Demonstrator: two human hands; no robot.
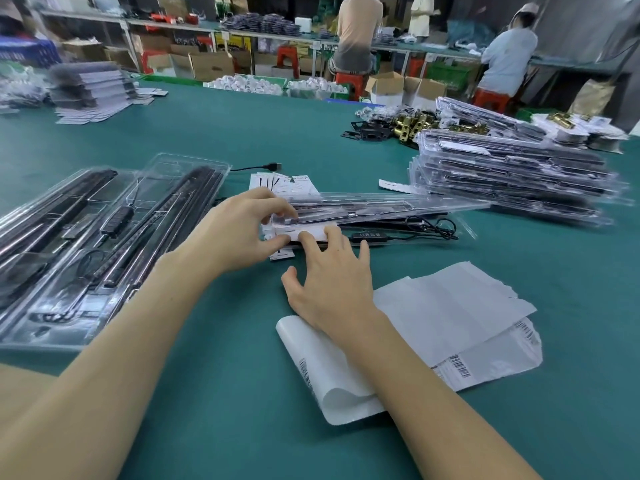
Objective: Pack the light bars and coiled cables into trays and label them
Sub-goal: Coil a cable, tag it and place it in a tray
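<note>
Left hand [239, 230]: its grip is pinching the near end of the clear tray [381, 209].
Right hand [332, 271]: fingers lying straight, pressing the white label [304, 233] there.

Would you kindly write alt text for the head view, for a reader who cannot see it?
On a green table, a person's left hand and right hand press a white label onto the near end of a clear tray holding light bars. Two open packed trays lie at the left, a stack of finished trays at the right, label sheets nearby.
</note>
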